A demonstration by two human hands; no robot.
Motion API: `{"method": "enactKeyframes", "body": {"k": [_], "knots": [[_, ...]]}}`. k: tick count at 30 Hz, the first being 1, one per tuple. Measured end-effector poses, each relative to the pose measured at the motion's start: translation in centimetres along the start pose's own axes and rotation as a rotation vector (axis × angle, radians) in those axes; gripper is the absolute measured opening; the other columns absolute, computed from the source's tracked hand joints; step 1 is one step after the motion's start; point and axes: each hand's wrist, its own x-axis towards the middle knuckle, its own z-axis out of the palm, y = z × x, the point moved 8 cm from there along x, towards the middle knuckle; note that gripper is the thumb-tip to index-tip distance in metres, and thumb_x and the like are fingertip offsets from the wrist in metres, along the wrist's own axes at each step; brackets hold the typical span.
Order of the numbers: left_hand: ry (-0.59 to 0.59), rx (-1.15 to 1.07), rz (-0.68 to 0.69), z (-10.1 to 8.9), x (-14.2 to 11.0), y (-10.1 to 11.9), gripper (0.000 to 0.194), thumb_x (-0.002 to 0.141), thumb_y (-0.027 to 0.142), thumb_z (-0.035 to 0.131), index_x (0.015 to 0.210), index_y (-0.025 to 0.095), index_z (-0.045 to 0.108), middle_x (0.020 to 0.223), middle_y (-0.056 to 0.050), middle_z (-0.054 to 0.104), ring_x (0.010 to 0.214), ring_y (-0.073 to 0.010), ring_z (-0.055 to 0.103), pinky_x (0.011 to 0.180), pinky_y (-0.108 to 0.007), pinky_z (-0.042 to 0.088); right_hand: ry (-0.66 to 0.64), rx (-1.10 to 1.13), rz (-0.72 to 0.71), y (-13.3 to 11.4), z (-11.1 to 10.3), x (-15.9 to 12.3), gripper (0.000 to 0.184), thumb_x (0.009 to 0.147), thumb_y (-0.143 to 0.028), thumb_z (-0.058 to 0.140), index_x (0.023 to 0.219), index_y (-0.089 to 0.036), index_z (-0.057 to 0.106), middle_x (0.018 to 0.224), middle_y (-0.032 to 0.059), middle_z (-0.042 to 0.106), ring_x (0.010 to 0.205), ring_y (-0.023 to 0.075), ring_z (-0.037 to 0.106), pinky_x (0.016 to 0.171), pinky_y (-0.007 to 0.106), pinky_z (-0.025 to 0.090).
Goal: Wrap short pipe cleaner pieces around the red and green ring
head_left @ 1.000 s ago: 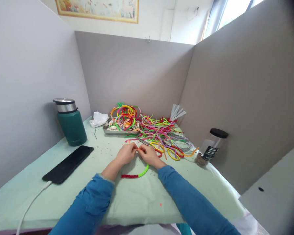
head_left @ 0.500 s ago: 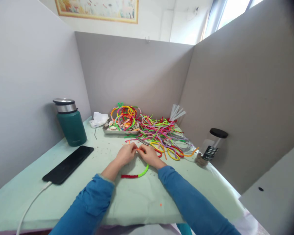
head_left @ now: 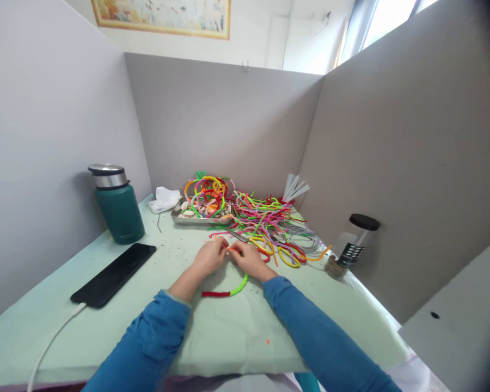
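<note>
My left hand (head_left: 213,255) and my right hand (head_left: 250,257) meet at the fingertips over the middle of the table. Both are closed in a pinch on a pipe cleaner (head_left: 230,249), of which only a bit of orange shows between the fingers. Below my right hand a bright green and dark red length (head_left: 239,290) curves over the cloth. Whether it joins the orange part is hidden by the hand. Scissors (head_left: 291,255) with yellow and red handles lie just beyond my right hand, blades pointing left.
Behind stand a metal tray (head_left: 202,220) with coloured rings and small pieces, and a heap of pipe cleaners (head_left: 265,215). A green flask (head_left: 120,212) and a phone (head_left: 114,275) with a cable are on the left. A black-lidded jar (head_left: 353,245) is on the right. Grey partitions (head_left: 224,114) enclose the table.
Almost nothing differs. The fingertips shift very slightly around the orange pipe cleaner, and the green and red length stays where it was.
</note>
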Motion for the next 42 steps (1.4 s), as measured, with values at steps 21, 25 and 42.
{"method": "enactKeyframes", "body": {"k": [21, 25, 42], "knots": [[0.058, -0.046, 0.050, -0.51, 0.07, 0.20, 0.012, 0.079, 0.019, 0.051, 0.081, 0.017, 0.062, 0.081, -0.003, 0.066, 0.075, -0.0134, 0.057, 0.066, -0.023, 0.038, 0.005, -0.005, -0.001, 0.00, -0.02, 0.04, 0.018, 0.084, -0.028, 0.047, 0.075, -0.017, 0.058, 0.064, -0.0015, 0.057, 0.059, 0.0108, 0.047, 0.054, 0.021, 0.028], [0.067, -0.045, 0.058, -0.60, 0.12, 0.21, 0.012, 0.078, 0.019, 0.051, 0.079, 0.017, 0.063, 0.080, -0.003, 0.067, 0.073, -0.0137, 0.057, 0.065, -0.023, 0.038, 0.007, -0.009, -0.004, -0.02, -0.03, 0.04, 0.018, 0.084, -0.028, 0.047, 0.074, -0.018, 0.058, 0.062, -0.0020, 0.056, 0.058, 0.0106, 0.047, 0.053, 0.021, 0.027], [0.025, -0.117, -0.009, -0.32, 0.36, -0.30, 0.018, 0.077, 0.023, 0.051, 0.078, 0.014, 0.067, 0.074, -0.004, 0.067, 0.066, -0.0126, 0.055, 0.061, -0.022, 0.035, 0.020, 0.007, -0.006, 0.15, -0.04, -0.05, 0.018, 0.083, -0.027, 0.048, 0.074, -0.017, 0.059, 0.061, -0.0020, 0.056, 0.056, 0.0101, 0.047, 0.052, 0.021, 0.027]]}}
